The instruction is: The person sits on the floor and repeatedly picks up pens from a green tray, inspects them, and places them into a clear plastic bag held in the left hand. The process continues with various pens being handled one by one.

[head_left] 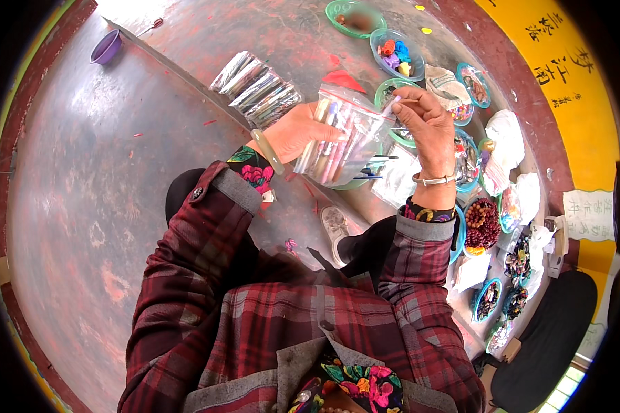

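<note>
Your left hand [293, 131] grips a clear plastic zip bag of slender coloured sticks [341, 138] from behind, fingers hidden by it, while your right hand [427, 124] pinches its top edge above the blurred green plastic bowls [387, 93].

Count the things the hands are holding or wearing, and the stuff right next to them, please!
Clear plastic bag of coloured sticks, held by the left hand and right hand: 1
Pale green bangle on the left wrist: 1
Silver bracelet on the right wrist: 1
Row of shiny clear packets on the floor: 1
Small purple bowl: 1
Total: 5
</note>
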Tool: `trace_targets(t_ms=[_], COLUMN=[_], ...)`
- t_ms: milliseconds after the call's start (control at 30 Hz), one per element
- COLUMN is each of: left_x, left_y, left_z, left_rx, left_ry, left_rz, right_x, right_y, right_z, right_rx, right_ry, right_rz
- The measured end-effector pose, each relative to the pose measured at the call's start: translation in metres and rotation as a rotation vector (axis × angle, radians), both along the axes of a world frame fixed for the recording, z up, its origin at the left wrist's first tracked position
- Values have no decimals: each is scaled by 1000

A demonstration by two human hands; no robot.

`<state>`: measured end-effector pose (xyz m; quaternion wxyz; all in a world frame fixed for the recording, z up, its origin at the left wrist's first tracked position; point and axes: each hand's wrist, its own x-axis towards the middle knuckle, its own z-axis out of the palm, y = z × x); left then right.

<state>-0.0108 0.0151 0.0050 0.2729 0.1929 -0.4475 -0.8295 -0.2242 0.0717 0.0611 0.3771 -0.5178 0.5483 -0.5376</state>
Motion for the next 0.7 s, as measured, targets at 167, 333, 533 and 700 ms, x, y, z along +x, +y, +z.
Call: trace_targets(t_ms=[167, 333, 533, 700], left_x=[0, 1, 2, 3], left_y=[0, -2, -3, -6], left_z=[2, -4, -3, -7], left_rx=[35, 52, 112, 94], left_ry=[58, 64, 155, 227], left_rz=[-17, -3, 23, 80], right_x=[3, 8, 15, 8], right_y=[-3, -2, -2, 0], right_z=[-4, -3, 3, -3], right_rx=[-57, -49, -22, 106], right_ry=[96, 131, -70, -179], right_rz=[9, 16, 21, 176])
